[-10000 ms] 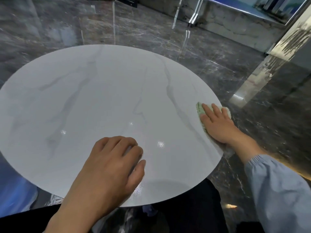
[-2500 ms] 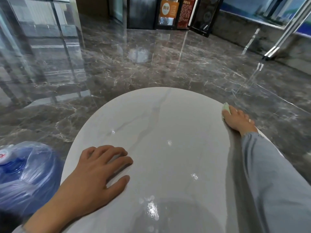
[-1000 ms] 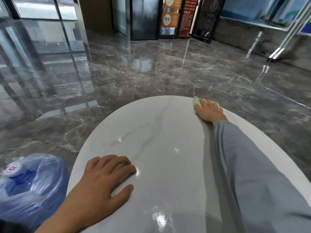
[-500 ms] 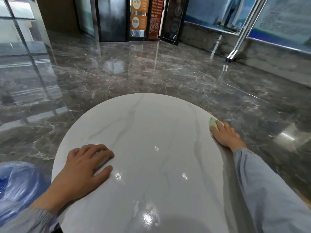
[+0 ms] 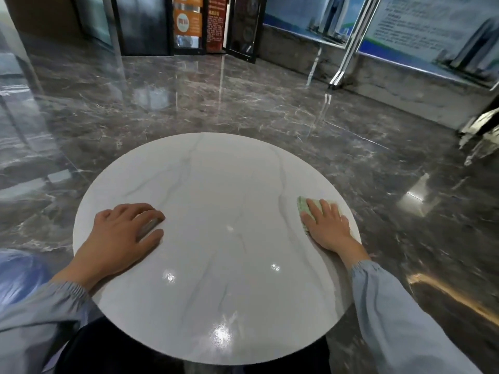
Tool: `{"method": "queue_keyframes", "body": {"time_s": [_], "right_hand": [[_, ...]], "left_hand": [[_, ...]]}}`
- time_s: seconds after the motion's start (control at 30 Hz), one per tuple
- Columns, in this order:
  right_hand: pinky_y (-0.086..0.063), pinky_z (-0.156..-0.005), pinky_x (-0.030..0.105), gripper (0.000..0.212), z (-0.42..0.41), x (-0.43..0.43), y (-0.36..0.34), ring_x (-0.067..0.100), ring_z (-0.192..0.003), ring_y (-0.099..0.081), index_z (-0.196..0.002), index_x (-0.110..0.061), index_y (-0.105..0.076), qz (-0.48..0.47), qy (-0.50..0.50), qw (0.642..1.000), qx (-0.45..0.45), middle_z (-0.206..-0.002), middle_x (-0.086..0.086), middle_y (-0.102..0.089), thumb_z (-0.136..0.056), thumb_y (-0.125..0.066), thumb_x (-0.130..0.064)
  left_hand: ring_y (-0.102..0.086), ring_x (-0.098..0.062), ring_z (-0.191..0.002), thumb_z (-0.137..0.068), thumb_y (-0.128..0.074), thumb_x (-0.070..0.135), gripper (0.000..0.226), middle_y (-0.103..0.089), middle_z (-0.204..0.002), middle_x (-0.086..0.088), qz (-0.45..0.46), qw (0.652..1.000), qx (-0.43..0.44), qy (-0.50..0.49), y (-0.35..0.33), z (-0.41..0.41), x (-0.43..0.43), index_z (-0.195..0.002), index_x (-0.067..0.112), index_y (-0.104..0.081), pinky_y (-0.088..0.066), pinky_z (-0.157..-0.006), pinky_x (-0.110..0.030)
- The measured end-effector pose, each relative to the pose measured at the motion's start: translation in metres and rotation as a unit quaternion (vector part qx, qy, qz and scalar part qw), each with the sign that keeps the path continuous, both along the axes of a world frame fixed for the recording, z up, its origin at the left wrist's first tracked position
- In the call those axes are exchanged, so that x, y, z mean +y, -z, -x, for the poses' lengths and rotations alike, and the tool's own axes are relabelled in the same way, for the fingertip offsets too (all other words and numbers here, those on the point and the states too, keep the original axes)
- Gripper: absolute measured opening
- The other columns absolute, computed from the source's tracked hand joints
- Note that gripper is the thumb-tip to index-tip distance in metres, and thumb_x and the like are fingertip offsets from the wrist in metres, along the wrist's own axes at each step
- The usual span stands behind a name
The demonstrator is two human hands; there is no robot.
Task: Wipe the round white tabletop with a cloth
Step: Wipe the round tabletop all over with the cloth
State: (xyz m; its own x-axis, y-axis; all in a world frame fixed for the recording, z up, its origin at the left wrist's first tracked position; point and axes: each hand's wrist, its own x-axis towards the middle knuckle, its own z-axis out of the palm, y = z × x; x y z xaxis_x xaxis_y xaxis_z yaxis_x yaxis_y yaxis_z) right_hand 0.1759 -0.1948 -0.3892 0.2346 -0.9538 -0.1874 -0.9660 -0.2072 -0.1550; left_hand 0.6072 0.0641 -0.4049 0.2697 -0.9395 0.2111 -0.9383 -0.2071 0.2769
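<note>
From the head camera, the right hand (image 5: 328, 230) lay flat on the green cloth (image 5: 303, 209), fingers straight and slightly spread, pressing it onto the round white tabletop (image 5: 221, 184) close to the right rim. Cloth showed past the fingertips and beside the thumb. The rest sat under the palm, perhaps folded, though that was hard to tell. Well across the marble from that hand, the left hand (image 5: 121, 236) rested palm down, fingers loosely bent, holding nothing.

Tabletop (image 5: 216, 190) centre free btw left grip (image 5: 121, 236) & right grip (image 5: 328, 228) on cloth (image 5: 303, 207).
</note>
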Motion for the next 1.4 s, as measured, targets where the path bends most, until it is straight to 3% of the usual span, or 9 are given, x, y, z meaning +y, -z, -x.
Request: {"method": "queue_keyframes", "body": {"time_s": [0.23, 0.4, 1.1, 1.27, 1.4], "right_hand": [[0.005, -0.125, 0.050, 0.065, 0.017, 0.112, 0.005, 0.021, -0.157, 0.018, -0.160, -0.051, 0.006, 0.004, -0.050, 0.999, 0.004, -0.172, -0.008, 0.012, -0.099, -0.008, -0.069], [0.005, -0.125, 0.048, 0.064, 0.022, 0.130, 0.004, 0.018, -0.157, 0.019, -0.159, -0.052, 0.006, 0.007, -0.040, 0.999, 0.008, -0.171, -0.012, 0.014, -0.100, -0.012, -0.068], [0.007, -0.123, 0.058, 0.067, -0.010, -0.066, -0.012, 0.029, -0.158, 0.015, -0.161, -0.050, -0.003, -0.041, 0.074, 0.996, -0.013, -0.173, -0.007, 0.008, -0.099, -0.018, -0.069], [0.007, -0.123, 0.059, 0.065, -0.034, -0.090, -0.016, 0.030, -0.158, 0.014, -0.161, -0.049, -0.003, -0.041, 0.075, 0.996, -0.016, -0.173, -0.007, 0.008, -0.100, -0.018, -0.066], [0.009, -0.123, 0.057, 0.065, -0.075, -0.087, -0.014, 0.029, -0.158, 0.016, -0.161, -0.050, -0.002, -0.042, 0.019, 0.999, -0.016, -0.173, -0.007, 0.010, -0.100, -0.018, -0.066]], "left_hand": [[-0.054, -0.020, -0.129, -0.092, -0.034, 0.072, 0.052, -0.059, -0.137, 0.019, 0.007, 1.000, 0.000, 0.005, -0.001, 0.001, 0.002, -0.128, 0.048, -0.064, -0.037, -0.105, -0.049], [-0.055, -0.024, -0.130, -0.090, -0.034, 0.071, 0.055, -0.062, -0.137, 0.015, 0.009, 1.000, 0.003, 0.007, -0.004, 0.002, 0.002, -0.128, 0.048, -0.066, -0.038, -0.105, -0.051], [-0.055, -0.019, -0.124, -0.093, -0.039, 0.072, 0.049, -0.055, -0.133, 0.024, 0.029, 0.999, -0.029, 0.005, 0.020, -0.016, -0.006, -0.130, 0.046, -0.059, -0.038, -0.097, -0.045], [-0.053, -0.020, -0.126, -0.094, -0.041, 0.068, 0.045, -0.058, -0.134, 0.018, 0.014, 0.999, -0.028, 0.010, 0.010, -0.007, -0.004, -0.128, 0.048, -0.061, -0.039, -0.100, -0.051], [-0.054, -0.021, -0.127, -0.093, -0.040, 0.068, 0.047, -0.060, -0.136, 0.015, 0.003, 1.000, -0.024, 0.010, 0.003, -0.003, -0.004, -0.128, 0.047, -0.063, -0.039, -0.101, -0.051]]}}
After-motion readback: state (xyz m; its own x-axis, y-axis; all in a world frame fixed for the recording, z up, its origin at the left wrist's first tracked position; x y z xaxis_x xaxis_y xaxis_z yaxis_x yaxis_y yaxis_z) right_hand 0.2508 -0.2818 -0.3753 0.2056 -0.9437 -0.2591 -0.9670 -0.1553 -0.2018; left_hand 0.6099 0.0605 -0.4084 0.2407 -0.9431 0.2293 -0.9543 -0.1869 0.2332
